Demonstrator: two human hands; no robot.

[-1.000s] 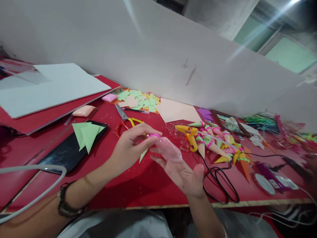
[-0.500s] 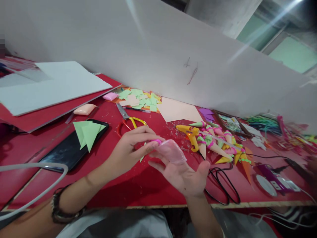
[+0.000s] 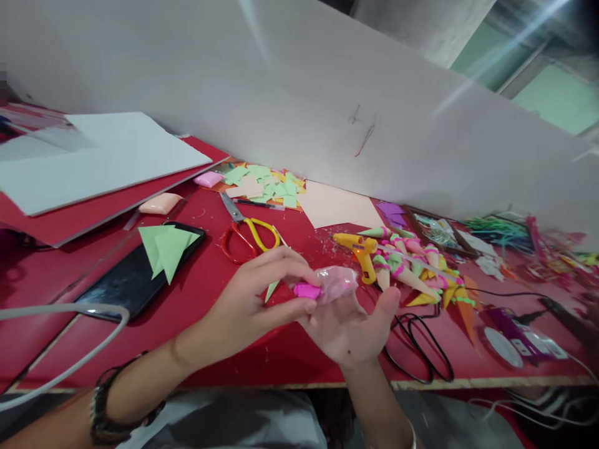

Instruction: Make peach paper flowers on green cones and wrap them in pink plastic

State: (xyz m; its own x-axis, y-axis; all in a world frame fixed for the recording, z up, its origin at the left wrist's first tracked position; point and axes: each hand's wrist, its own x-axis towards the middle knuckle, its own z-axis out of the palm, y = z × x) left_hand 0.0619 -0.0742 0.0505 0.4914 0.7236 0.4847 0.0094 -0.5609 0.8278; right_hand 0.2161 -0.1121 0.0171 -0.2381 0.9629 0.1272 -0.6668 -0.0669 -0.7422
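My left hand is closed, pinching a bright pink lump of modelling clay between thumb and fingertips. The clay sits at the near end of a clear, shiny plastic packet. My right hand is turned palm up, with the packet lying across its fingers and its thumb spread apart. The packet partly hides the right fingers. Just beyond my left hand lie scissors with one red and one yellow handle. A yellow glue gun rests to the right, by small decorated paper cones.
On the left, green paper triangles lie on a black phone. White board and clay packets are behind. Cut paper pieces and a pale sheet lie at the back. A black cord loops at right.
My left hand has turned and shifted slightly right and down, showing more of the pink clay. The plastic packet now looks crumpled and lies flatter. The scissors' handles are more exposed.
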